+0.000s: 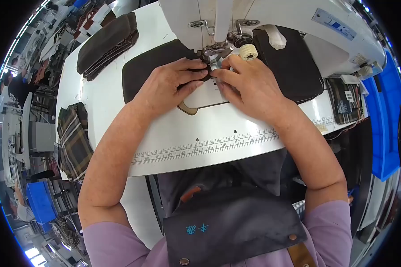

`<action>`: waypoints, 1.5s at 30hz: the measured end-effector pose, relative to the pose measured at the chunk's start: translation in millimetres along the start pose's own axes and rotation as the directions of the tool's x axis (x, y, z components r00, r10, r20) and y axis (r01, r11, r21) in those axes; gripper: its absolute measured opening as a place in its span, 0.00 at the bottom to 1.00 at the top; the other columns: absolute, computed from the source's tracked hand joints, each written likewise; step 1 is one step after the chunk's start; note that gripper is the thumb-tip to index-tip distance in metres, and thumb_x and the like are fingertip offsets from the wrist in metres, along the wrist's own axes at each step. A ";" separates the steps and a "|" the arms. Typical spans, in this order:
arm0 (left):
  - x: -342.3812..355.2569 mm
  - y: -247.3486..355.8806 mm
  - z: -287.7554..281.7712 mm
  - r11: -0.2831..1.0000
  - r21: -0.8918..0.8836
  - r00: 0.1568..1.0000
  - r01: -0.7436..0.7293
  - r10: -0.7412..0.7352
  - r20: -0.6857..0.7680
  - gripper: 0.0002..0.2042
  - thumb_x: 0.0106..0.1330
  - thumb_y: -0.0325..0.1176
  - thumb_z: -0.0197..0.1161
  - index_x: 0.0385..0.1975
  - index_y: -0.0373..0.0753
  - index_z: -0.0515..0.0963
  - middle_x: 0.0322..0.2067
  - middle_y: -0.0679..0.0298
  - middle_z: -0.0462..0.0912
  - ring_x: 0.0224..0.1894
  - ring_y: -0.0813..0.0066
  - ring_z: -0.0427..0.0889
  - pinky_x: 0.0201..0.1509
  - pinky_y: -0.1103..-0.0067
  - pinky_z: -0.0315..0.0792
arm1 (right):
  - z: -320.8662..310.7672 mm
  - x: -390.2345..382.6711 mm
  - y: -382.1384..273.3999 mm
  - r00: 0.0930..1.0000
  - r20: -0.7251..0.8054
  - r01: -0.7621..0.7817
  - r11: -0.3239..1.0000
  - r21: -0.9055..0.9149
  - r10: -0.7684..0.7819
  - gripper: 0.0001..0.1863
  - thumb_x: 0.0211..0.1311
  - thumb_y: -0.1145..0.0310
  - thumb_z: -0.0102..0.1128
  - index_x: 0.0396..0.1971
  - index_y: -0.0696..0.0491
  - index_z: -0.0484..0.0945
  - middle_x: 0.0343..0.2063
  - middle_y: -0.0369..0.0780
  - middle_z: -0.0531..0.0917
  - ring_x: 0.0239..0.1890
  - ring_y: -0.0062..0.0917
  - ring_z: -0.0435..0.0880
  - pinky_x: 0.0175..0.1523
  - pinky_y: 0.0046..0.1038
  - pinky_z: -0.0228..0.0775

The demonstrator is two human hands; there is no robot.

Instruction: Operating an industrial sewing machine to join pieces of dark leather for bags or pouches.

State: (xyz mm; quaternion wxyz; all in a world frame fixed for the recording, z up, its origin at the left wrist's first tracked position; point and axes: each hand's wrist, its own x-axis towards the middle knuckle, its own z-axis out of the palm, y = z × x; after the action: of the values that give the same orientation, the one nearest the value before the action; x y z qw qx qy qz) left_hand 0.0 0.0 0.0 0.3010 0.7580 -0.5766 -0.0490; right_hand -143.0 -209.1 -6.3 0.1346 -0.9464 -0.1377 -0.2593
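At the sewing machine's presser foot [210, 57] lies a dark brown fabric piece [140, 73], spread flat to the left of the needle area. My left hand [167, 84] rests over its right part, fingers and thumb drawn together on the edge just left of the foot. My right hand [254, 84] bends its fingers in from the right, closed on the fabric's edge close to the foot. The fingertips of both hands nearly meet there, and the small bit of cloth between them is mostly hidden.
Folded dark pieces [109, 44] are stacked at the far left of the white table [173, 133]. Plaid cloth [73, 138] hangs over the left edge. A dark fabric stack [294, 71] lies under the machine arm [316, 22]. Blue bins [383, 120] stand at the right.
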 end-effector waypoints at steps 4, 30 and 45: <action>-2.2 -5.2 1.9 0.974 0.160 0.983 -0.159 0.171 -0.069 0.12 0.68 0.27 0.69 0.51 0.39 0.88 0.55 0.60 0.87 0.59 0.63 0.85 0.70 0.67 0.76 | 0.4 0.7 -3.8 0.999 -0.042 -0.004 1.000 -0.006 0.004 0.11 0.59 0.69 0.68 0.41 0.50 0.88 0.38 0.37 0.83 0.44 0.33 0.82 0.47 0.37 0.73; 0.7 45.7 23.4 0.904 0.411 0.986 0.123 -0.063 -0.155 0.16 0.67 0.35 0.66 0.50 0.35 0.86 0.54 0.51 0.87 0.52 0.59 0.89 0.56 0.67 0.81 | -1.2 -1.6 -2.6 0.999 -0.048 -0.006 1.000 -0.019 0.005 0.12 0.60 0.67 0.68 0.43 0.53 0.87 0.38 0.38 0.81 0.44 0.33 0.82 0.46 0.37 0.72; 13.0 33.5 46.2 0.905 0.388 0.919 0.175 -0.009 -0.394 0.18 0.61 0.35 0.69 0.46 0.29 0.81 0.47 0.45 0.87 0.51 0.50 0.87 0.61 0.62 0.76 | 0.4 1.5 1.9 0.999 -0.045 0.008 1.000 0.017 -0.007 0.14 0.58 0.69 0.68 0.44 0.52 0.85 0.36 0.40 0.82 0.40 0.38 0.83 0.43 0.40 0.73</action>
State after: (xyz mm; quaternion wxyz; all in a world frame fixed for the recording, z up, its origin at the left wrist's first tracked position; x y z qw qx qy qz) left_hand -43.5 -35.4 -16.8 0.2367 0.8261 -0.4666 0.2093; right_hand -141.0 -210.4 -6.2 0.1447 -0.9386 -0.1402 -0.2800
